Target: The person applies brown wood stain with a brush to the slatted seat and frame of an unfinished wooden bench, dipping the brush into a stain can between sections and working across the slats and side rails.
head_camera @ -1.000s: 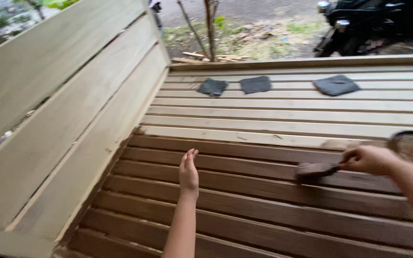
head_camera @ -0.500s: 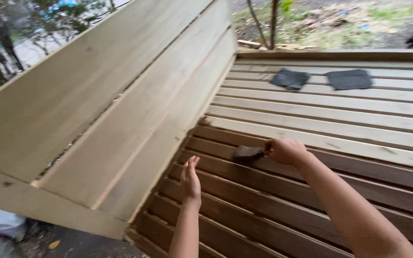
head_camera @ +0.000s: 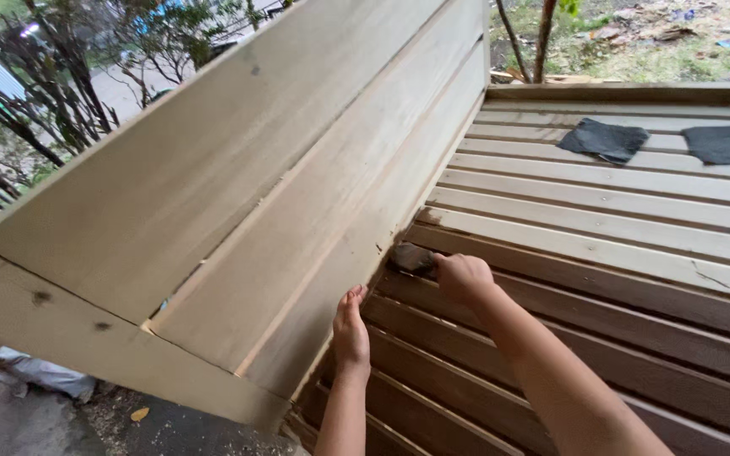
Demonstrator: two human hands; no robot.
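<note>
The right hand is gripping a stain-dark brush, now pushed from mid-slat into the corner by the pale backrest — staining is reaching the seat slats' edge. The left hand, open, is bracing beside it — 2 dark cloths are lying far beyond.

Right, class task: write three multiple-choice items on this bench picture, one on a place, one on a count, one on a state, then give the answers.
1. Where is the brush?
A. at the corner where seat meets backrest
B. on the ground
C. on a cloth

2. How many dark cloths lie on the far slats?
A. none
B. two
C. five

3. The left hand is:
A. clenched round a tool
B. open, fingers against the backrest
C. out of view

Answers: 1 A, the right hand holds it there. 2 B, two lie side by side. 3 B, it is flat and holds nothing.
</note>
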